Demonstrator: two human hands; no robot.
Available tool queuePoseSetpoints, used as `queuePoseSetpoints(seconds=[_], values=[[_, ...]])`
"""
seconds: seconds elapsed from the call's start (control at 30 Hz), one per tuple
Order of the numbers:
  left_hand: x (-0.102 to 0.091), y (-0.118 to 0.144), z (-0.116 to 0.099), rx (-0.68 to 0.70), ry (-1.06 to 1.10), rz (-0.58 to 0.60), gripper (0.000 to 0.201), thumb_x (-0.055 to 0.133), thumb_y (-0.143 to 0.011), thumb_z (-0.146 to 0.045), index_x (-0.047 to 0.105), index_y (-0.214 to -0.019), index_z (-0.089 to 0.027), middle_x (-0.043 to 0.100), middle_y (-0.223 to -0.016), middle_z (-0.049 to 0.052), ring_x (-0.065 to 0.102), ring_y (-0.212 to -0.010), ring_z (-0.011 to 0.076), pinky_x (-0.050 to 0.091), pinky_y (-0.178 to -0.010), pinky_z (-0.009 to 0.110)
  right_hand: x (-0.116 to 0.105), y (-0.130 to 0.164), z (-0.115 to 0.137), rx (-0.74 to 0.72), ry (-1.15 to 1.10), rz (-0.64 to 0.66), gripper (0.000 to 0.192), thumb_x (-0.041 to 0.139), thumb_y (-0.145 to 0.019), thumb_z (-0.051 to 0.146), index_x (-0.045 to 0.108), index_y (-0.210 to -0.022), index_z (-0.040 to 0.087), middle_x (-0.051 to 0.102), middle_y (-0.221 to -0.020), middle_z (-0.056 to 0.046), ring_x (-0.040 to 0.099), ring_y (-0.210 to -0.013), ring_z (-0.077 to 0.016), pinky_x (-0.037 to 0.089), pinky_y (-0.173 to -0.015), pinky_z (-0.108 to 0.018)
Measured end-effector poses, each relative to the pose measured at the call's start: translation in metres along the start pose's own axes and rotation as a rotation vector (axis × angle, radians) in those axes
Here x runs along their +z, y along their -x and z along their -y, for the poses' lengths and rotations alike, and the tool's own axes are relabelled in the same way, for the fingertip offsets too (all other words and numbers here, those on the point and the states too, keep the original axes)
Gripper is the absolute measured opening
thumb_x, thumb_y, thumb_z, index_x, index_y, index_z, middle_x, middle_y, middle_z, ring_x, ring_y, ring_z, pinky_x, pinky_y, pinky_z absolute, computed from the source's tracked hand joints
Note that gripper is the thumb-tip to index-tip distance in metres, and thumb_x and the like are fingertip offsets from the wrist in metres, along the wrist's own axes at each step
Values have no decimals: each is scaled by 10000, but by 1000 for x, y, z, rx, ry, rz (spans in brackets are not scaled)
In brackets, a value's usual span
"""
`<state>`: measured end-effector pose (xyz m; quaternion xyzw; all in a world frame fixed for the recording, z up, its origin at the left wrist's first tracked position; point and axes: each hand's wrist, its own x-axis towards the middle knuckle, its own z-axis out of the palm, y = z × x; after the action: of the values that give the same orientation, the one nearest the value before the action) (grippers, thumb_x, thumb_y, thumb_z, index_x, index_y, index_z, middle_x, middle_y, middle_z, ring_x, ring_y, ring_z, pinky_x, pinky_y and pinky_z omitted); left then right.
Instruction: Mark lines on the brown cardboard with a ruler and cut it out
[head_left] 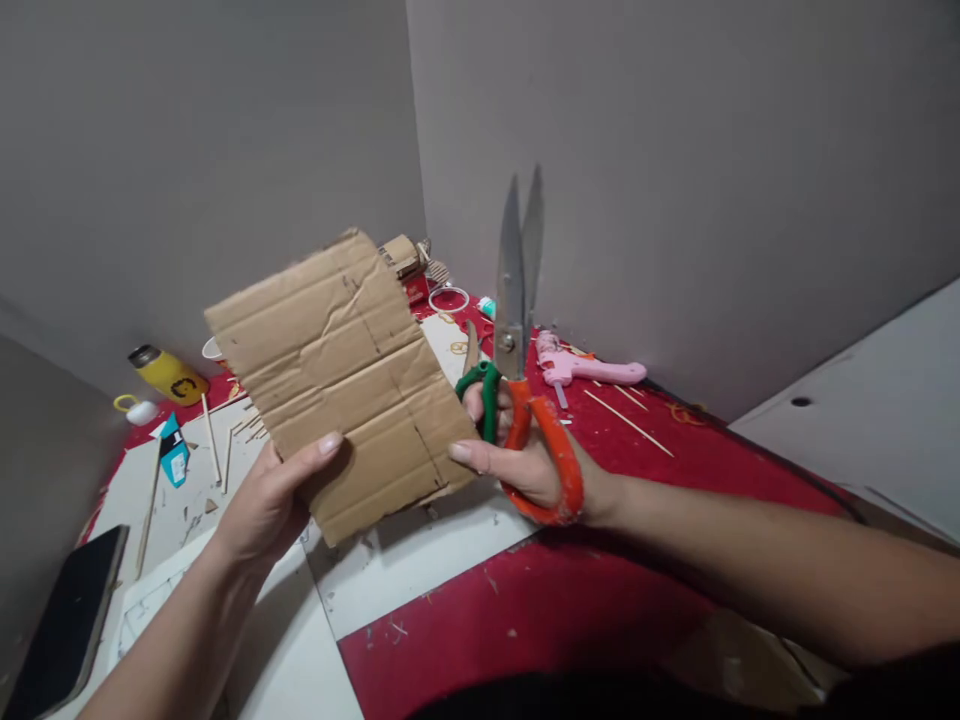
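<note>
A creased piece of brown cardboard (337, 370) is held up and tilted in front of me, with a dashed dark line drawn near its right side. My left hand (281, 490) grips its lower left edge, thumb on the face and fingers hidden behind. At the lower right corner, my right hand (517, 460) has its thumb on the cardboard. Orange-handled scissors (508, 300) hang on this same hand, blades upward and slightly apart. Green handles (489, 400) show beside its fingers; whether they are held too, I cannot make out.
On the red-covered table (450, 620) lie white boards (420, 570) and thin wooden sticks (630, 423). A pink glue gun (592, 367) is at right. To the left are a yellow bottle (169, 375), a blue-handled tool (174, 455) and a phone (67, 620). Grey walls rise behind.
</note>
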<state>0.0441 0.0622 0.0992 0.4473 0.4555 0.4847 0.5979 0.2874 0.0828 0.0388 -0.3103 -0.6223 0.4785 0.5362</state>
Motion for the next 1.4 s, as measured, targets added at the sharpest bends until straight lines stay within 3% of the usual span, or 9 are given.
queuePoseSetpoints(seconds=[0.1, 0.27, 0.37, 0.5, 0.67, 0.87, 1.07, 1.3, 1.4], values=[[12, 7, 4, -67, 65, 31, 378, 900, -631, -359, 772, -950, -202, 787, -838, 47, 752, -864, 278, 618, -775, 337, -4, -3, -1, -82, 9, -53, 262, 743, -826, 291, 497, -884, 223, 439, -849, 44, 433, -752, -122, 379, -702, -264], [30, 15, 14, -143, -16, 45, 661, 869, -701, -296, 629, -1307, -179, 786, -1031, 114, 769, -803, 257, 620, -682, 290, -4, -4, 2, -54, -19, -33, 268, 737, -853, 337, 502, -926, 230, 467, -806, 50, 452, -714, -120, 398, -651, -249], [29, 14, 11, -54, -8, -30, 735, 858, -710, -291, 556, -1374, -202, 781, -1037, 95, 767, -775, 248, 627, -671, 309, -4, -3, 4, 17, -94, -7, 288, 703, -883, 418, 496, -959, 231, 507, -776, 48, 499, -663, -118, 428, -623, -249], [14, 8, -1, 201, 8, -175, 735, 852, -704, -260, 535, -1368, -258, 752, -1085, 50, 736, -957, 266, 635, -752, 367, -5, 4, -1, 105, -168, 27, 342, 631, -908, 541, 505, -977, 230, 510, -742, 39, 497, -619, -112, 436, -577, -230], [-2, 4, -15, 344, 57, -222, 647, 826, -742, -226, 551, -1327, -265, 741, -989, 10, 718, -972, 230, 607, -873, 411, 0, 18, -13, 307, -195, 502, 578, 630, -790, 734, 530, -987, 200, 429, -685, 48, 354, -547, -89, 352, -488, -212], [-1, 6, -24, 365, 75, -299, 594, 855, -690, -231, 611, -1232, -229, 744, -940, 5, 736, -839, 196, 619, -833, 364, 5, 20, -9, 365, -34, 742, 616, 457, -849, 804, 501, -922, 194, 468, -739, 17, 466, -590, -108, 438, -557, -249], [-3, 6, -26, 391, 95, -332, 290, 891, -646, -229, 662, -820, -191, 643, -650, -42, 707, -748, 180, 633, -767, 334, 7, 16, 1, 487, -3, 673, 785, 353, -730, 948, 465, -884, 187, 459, -683, 31, 507, -562, -120, 474, -561, -292], [-2, 7, -24, 401, 120, -303, 281, 878, -655, -175, 597, -656, -183, 520, -542, -73, 635, -631, 132, 638, -760, 337, 5, 17, 7, 501, -21, 677, 780, 344, -750, 936, 479, -909, 184, 436, -703, 43, 479, -549, -92, 457, -559, -265], [0, 7, -22, 437, 119, -332, 256, 869, -668, -154, 623, -728, -191, 545, -594, -75, 650, -669, 134, 639, -777, 352, 5, 14, 6, 513, -1, 684, 797, 329, -735, 948, 469, -911, 184, 443, -718, 39, 490, -551, -94, 469, -568, -273]])
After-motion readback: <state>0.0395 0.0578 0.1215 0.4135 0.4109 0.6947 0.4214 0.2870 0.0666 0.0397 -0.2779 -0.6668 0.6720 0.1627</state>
